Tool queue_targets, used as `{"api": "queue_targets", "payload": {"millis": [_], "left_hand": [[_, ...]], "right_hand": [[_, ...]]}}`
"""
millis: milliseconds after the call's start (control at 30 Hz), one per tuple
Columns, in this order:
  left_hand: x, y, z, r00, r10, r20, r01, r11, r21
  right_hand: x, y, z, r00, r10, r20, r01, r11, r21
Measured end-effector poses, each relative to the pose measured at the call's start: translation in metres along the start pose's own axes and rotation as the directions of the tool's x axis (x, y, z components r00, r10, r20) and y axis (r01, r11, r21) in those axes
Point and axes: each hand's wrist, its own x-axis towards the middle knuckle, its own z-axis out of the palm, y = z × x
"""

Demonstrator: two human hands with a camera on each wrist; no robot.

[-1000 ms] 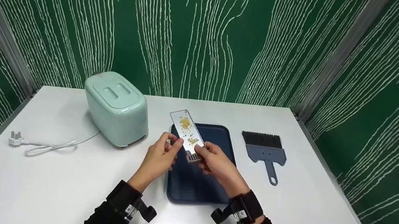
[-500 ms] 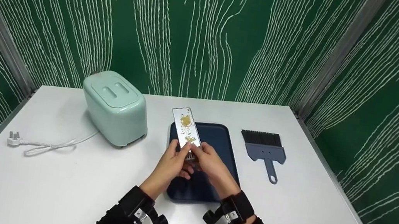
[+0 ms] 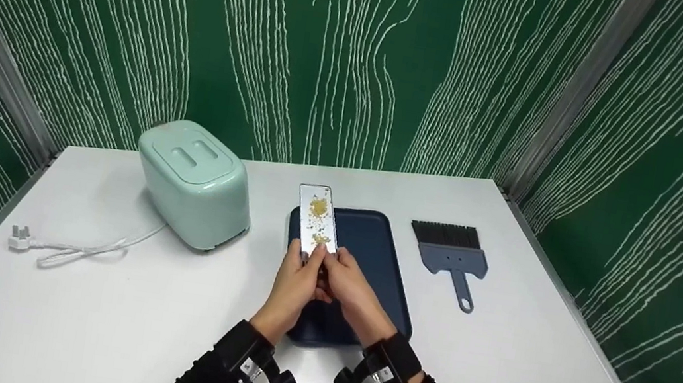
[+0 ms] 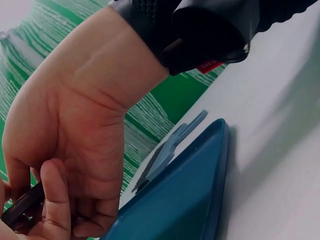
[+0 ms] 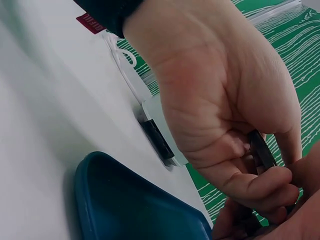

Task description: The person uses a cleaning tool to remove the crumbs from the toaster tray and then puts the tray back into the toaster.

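Observation:
Both hands hold a narrow, shiny toaster crumb tray (image 3: pixel 307 200) by its near end, above a dark blue serving tray (image 3: pixel 376 256). Yellow crumbs (image 3: pixel 318 207) lie on its upper face in two patches. My left hand (image 3: pixel 293 288) grips the left side, thumb on top. From the right, my right hand (image 3: pixel 357 294) grips the same end, its thumb beside the other. The fingers cover the slotted end. In the left wrist view a dark edge of the crumb tray (image 4: pixel 22 204) shows between the fingers; the right wrist view shows its dark end (image 5: pixel 262 150) too.
A mint-green toaster (image 3: pixel 193 197) stands at the back left, its white cord and plug (image 3: pixel 21 238) lying on the white table (image 3: pixel 115 327). To the right lies a grey-blue hand brush (image 3: pixel 453 259) with black bristles. Green walls (image 3: pixel 356 87) enclose the table's back and sides.
My left hand has moved right and taken hold of the crumb tray's near end beside my right hand. The crumb tray has swung from a leftward slant to nearly straight ahead.

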Motion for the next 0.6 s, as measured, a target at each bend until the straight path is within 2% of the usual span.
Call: {"api": "queue_targets", "payload": {"millis": [300, 467, 600], "left_hand": [[0.0018, -0.0011, -0.0028, 1.0, -0.021, -0.005, 0.021, 1.0, 0.023], [0.0006, -0.0008, -0.0052, 0.999, -0.028, 0.015, 0.028, 0.999, 0.022], [-0.0005, 0.001, -0.0103, 0.999, -0.027, 0.025, 0.026, 0.999, 0.036]], "right_hand": [[-0.0024, -0.0008, 0.0029, 0.996, 0.077, -0.039, -0.073, 0.992, 0.105], [-0.0051, 0.0003, 0.0032, 0.999, 0.049, 0.017, -0.051, 0.985, 0.162], [-0.0068, 0.0004, 0.006, 0.999, 0.044, 0.031, -0.048, 0.989, 0.138]]}}
